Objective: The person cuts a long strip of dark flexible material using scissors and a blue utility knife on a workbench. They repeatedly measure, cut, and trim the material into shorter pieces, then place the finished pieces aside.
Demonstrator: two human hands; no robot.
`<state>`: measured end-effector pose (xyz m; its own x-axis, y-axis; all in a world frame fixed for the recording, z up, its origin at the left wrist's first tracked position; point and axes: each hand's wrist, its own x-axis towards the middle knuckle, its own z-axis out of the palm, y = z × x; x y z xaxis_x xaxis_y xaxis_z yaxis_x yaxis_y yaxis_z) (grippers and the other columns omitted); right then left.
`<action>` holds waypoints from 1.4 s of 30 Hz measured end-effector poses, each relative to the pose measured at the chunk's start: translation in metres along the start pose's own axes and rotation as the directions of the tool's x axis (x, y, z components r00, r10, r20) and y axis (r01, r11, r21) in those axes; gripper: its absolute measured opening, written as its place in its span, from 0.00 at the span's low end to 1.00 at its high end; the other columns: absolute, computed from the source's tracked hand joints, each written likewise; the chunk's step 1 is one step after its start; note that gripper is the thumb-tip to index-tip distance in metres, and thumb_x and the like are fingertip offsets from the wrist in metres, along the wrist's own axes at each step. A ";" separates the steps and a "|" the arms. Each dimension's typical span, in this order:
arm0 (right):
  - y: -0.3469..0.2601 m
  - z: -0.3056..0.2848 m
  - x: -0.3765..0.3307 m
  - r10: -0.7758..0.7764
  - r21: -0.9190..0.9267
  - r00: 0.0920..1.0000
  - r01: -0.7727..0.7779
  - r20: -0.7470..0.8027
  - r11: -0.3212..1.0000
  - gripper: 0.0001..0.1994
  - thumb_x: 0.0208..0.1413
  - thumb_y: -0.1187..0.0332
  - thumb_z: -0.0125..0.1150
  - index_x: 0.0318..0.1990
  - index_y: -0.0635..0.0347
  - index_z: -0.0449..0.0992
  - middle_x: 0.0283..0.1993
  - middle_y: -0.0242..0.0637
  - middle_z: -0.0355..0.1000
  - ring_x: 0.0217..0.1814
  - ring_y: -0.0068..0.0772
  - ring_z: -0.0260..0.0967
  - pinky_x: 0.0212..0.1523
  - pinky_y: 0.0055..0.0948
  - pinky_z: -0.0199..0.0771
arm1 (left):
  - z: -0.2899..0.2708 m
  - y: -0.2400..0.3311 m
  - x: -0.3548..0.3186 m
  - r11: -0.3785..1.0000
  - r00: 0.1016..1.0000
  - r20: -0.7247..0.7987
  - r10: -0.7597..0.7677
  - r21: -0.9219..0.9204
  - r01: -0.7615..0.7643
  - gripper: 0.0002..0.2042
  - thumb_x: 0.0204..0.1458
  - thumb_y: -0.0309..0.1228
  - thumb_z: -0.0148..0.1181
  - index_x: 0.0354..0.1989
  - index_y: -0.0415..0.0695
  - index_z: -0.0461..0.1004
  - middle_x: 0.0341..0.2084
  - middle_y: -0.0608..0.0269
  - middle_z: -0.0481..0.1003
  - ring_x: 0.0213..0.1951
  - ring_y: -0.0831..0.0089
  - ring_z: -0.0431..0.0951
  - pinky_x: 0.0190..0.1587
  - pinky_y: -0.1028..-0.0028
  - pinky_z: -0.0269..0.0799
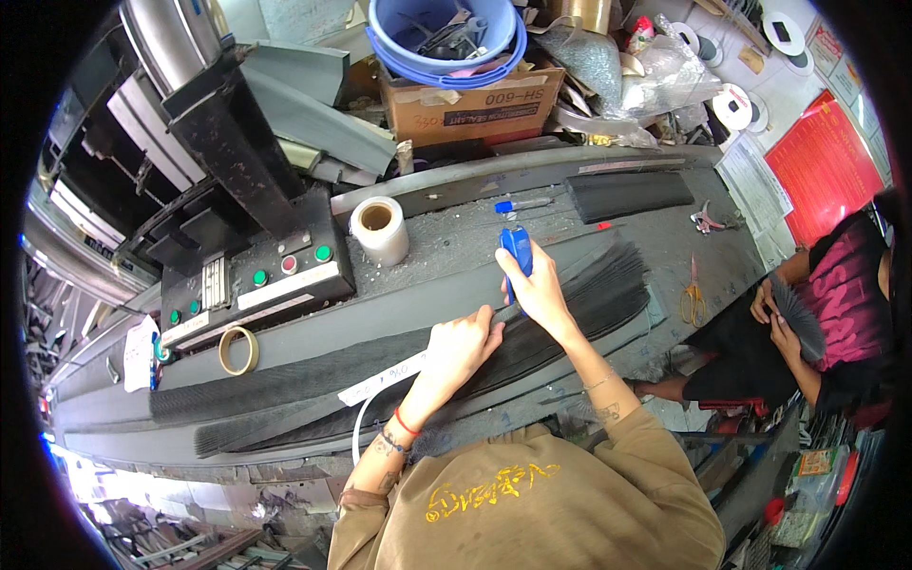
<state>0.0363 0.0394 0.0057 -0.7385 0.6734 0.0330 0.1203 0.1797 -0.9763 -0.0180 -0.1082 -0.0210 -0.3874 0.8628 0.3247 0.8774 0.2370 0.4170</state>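
My right hand (pixel 538 293) is closed around a blue hand-held tool (pixel 517 251), which looks like a stapler; its exact kind is unclear. It is above a long bundle of black pleated mesh (pixel 600 293) lying across the bench. My left hand (pixel 461 347) has its fingers closed on the mesh's edge, just left of the tool. Beside the left wrist lies a white strip with handwriting (pixel 372 385). From there a narrow white band (pixel 359 427) curves down past my forearm. The mesh pleats fan out at the right end.
A black machine with push buttons (pixel 290 266) stands at left. On the bench (pixel 446 223) are a white roll (pixel 380 231), a tape ring (pixel 238 351), a blue marker (pixel 522 204), scissors (pixel 693 302) and pliers (pixel 706 218). At right a seated person (pixel 807 313) holds dark pleated material.
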 end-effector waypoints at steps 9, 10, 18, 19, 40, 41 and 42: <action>0.008 0.011 0.004 -0.022 -0.069 0.998 0.026 0.067 0.997 0.16 0.57 0.57 0.58 0.37 0.65 0.69 0.18 0.32 0.68 0.16 0.21 0.68 0.16 0.24 0.70 | 0.003 -0.004 0.000 0.999 1.000 0.015 -0.016 -0.048 0.017 0.11 0.53 0.37 0.56 0.31 0.42 0.67 0.15 0.56 0.72 0.20 0.59 0.76 0.22 0.64 0.71; 0.008 0.012 0.004 -0.024 -0.081 0.997 0.030 0.070 0.996 0.17 0.57 0.57 0.58 0.36 0.65 0.69 0.18 0.32 0.68 0.17 0.21 0.68 0.16 0.24 0.70 | 0.003 -0.004 -0.001 0.999 0.999 0.048 -0.021 -0.040 0.023 0.10 0.53 0.36 0.55 0.32 0.41 0.67 0.16 0.57 0.73 0.21 0.60 0.77 0.23 0.65 0.71; 0.014 0.013 0.006 -0.012 -0.093 0.992 0.024 0.124 0.995 0.14 0.58 0.59 0.57 0.36 0.64 0.69 0.19 0.31 0.67 0.16 0.20 0.66 0.14 0.22 0.67 | 0.005 -0.009 -0.004 0.986 1.000 -0.003 0.006 -0.168 -0.007 0.09 0.54 0.36 0.55 0.32 0.43 0.68 0.17 0.53 0.73 0.21 0.55 0.76 0.24 0.62 0.70; 0.015 0.013 0.007 -0.005 -0.088 0.991 0.017 0.134 0.996 0.14 0.58 0.59 0.57 0.35 0.64 0.69 0.18 0.31 0.67 0.16 0.20 0.66 0.14 0.23 0.66 | 0.005 -0.010 -0.004 0.980 1.000 -0.005 0.011 -0.197 -0.012 0.09 0.54 0.35 0.55 0.33 0.43 0.68 0.17 0.53 0.73 0.21 0.55 0.76 0.24 0.62 0.70; 0.024 0.017 0.013 -0.046 -0.062 0.983 0.058 0.178 0.996 0.15 0.57 0.58 0.58 0.34 0.64 0.72 0.17 0.31 0.67 0.16 0.19 0.66 0.16 0.23 0.65 | 0.005 -0.011 -0.001 0.956 0.998 0.025 -0.066 -0.286 0.070 0.09 0.53 0.35 0.57 0.34 0.42 0.72 0.18 0.48 0.73 0.24 0.51 0.76 0.27 0.60 0.70; 0.025 0.017 0.013 -0.065 -0.048 0.982 0.074 0.178 0.996 0.15 0.58 0.58 0.58 0.34 0.64 0.72 0.17 0.30 0.67 0.16 0.19 0.66 0.17 0.22 0.64 | 0.005 -0.011 -0.001 0.955 0.997 0.026 -0.070 -0.287 0.075 0.09 0.53 0.34 0.57 0.34 0.42 0.72 0.18 0.48 0.73 0.24 0.51 0.76 0.27 0.59 0.70; 0.027 0.017 0.013 -0.066 -0.035 0.983 0.073 0.172 0.997 0.15 0.57 0.58 0.58 0.34 0.64 0.72 0.17 0.30 0.67 0.16 0.19 0.66 0.16 0.22 0.65 | 0.005 -0.011 -0.001 0.954 0.997 0.029 -0.074 -0.289 0.079 0.09 0.53 0.34 0.57 0.34 0.42 0.72 0.18 0.48 0.73 0.24 0.51 0.76 0.27 0.59 0.70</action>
<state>0.0189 0.0409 -0.0233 -0.8477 0.5271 0.0599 0.0897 0.2536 -0.9632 -0.0255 -0.1095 -0.0304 -0.4428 0.8556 0.2680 0.7248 0.1656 0.6688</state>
